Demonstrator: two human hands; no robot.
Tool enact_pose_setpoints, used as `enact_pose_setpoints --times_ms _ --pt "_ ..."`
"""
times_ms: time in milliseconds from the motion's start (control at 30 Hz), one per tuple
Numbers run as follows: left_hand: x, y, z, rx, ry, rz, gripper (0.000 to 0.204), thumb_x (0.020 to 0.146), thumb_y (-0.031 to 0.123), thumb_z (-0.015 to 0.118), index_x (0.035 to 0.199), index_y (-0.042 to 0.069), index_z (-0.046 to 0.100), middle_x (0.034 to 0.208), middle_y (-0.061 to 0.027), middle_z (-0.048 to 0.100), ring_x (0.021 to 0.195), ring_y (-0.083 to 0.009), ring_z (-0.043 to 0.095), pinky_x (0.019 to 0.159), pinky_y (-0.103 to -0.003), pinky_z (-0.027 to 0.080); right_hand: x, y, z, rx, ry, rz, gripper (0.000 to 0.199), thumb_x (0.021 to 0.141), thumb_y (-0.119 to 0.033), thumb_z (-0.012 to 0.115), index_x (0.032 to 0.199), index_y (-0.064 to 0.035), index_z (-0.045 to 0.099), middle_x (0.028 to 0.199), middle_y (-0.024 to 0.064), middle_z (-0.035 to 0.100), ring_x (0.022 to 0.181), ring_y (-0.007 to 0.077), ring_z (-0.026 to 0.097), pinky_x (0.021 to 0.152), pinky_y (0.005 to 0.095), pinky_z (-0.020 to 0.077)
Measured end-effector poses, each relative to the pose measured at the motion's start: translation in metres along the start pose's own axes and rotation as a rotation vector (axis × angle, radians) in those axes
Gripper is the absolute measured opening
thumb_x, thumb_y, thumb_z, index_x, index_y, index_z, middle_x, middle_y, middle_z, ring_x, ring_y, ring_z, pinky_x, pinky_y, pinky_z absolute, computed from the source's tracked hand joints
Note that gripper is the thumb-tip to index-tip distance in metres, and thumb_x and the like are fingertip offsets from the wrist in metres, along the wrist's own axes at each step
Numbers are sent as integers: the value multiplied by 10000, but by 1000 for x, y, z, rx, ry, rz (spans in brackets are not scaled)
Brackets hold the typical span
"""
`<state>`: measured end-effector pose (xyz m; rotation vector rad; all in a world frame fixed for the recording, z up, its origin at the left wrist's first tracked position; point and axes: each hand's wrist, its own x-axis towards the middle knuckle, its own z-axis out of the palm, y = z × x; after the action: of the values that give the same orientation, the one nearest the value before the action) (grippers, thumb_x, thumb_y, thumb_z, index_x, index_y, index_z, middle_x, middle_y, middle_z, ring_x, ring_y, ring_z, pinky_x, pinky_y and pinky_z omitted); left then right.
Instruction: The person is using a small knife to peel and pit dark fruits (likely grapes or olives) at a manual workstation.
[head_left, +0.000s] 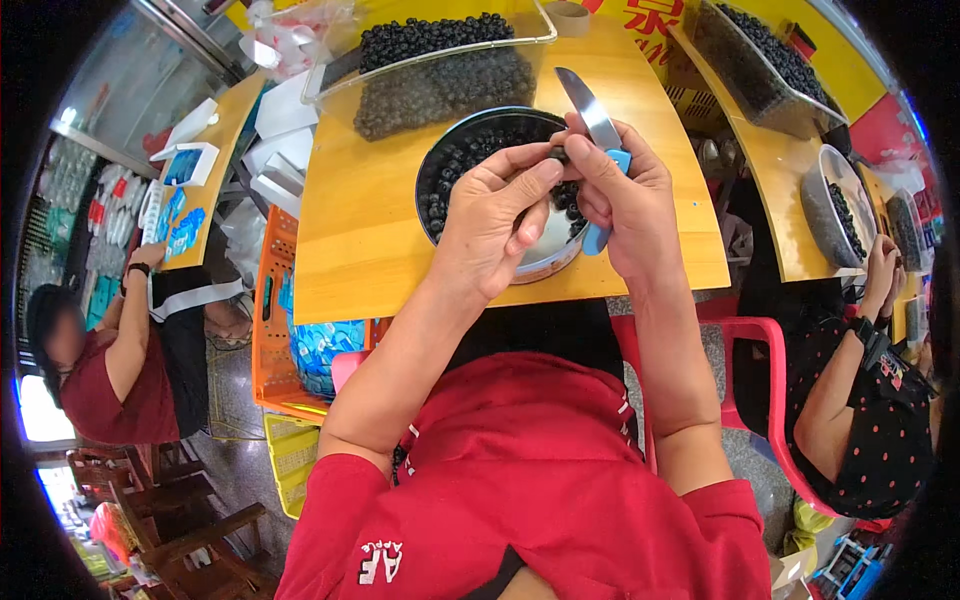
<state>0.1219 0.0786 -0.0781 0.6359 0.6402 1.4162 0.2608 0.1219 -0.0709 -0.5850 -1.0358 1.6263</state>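
Note:
Over a round bowl [546, 266], my two hands meet at the fingertips. A small dark round piece [558, 154], like a berry or bead, shows between them. My left hand [485, 220] is closed, its thumb and forefinger pinching that piece. In my right hand [640, 205] is a knife [592, 108] with a blue handle, its blade pointing up and away from me. The right thumb and forefinger also come close to the piece; whether they touch it I cannot tell. Many similar dark round pieces [455, 178] lie in the bowl, partly hidden by my hands.
A clear bin [440, 58] of dark pieces stands behind the bowl on the wooden table [345, 225]. At left, an orange crate [280, 300] holds blue packets. Co-workers sit at tables to the left and right. A pink chair [775, 400] stands at right.

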Motion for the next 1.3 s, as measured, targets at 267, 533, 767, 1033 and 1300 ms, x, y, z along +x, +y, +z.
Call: enact_pose_setpoints --times_ms 267,533,767,1033,1300 --pt "-8 2 0 261 -10 144 235 894 80 644 1089 -41 593 878 -88 675 456 -44 463 384 -172 343 -1 -6 -4 -84 -45 49 294 871 -90 674 1146 -7 615 767 -9 626 505 -12 402 434 145 292" --pt "-10 1 -4 294 -77 155 188 934 81 580 1112 25 604 883 -103 679 430 -28 424 364 -157 289 0 -8 -11 -6 -179 156 283 881 -96 659 1150 -16 617 727 -13 594 500 -14 375 434 145 277" --pt "-12 4 -12 208 -137 107 224 946 93 564 1147 -7 570 899 -113 664 427 -44 449 345 -159 295 -3 -18 -7 -92 -188 169 266 875 -102 665 1124 -16 626 734 0 600 493 -13 370 433 148 253" --pt "-12 5 -13 180 -158 84 232 954 101 552 1160 -8 559 901 -111 642 435 -41 450 346 -157 280 -5 -19 -6 -193 -185 133 236 884 -120 655 1097 -21 635 717 -1 599 493 -17 362 428 159 234" --pt "-13 10 -11 155 -142 106 217 957 115 554 1138 -6 556 910 -97 628 456 -41 436 368 -153 293 -12 -19 0 -494 -176 -91 273 991 -211 503 1109 2 625 644 -42 494 512 -2 348 461 173 261"
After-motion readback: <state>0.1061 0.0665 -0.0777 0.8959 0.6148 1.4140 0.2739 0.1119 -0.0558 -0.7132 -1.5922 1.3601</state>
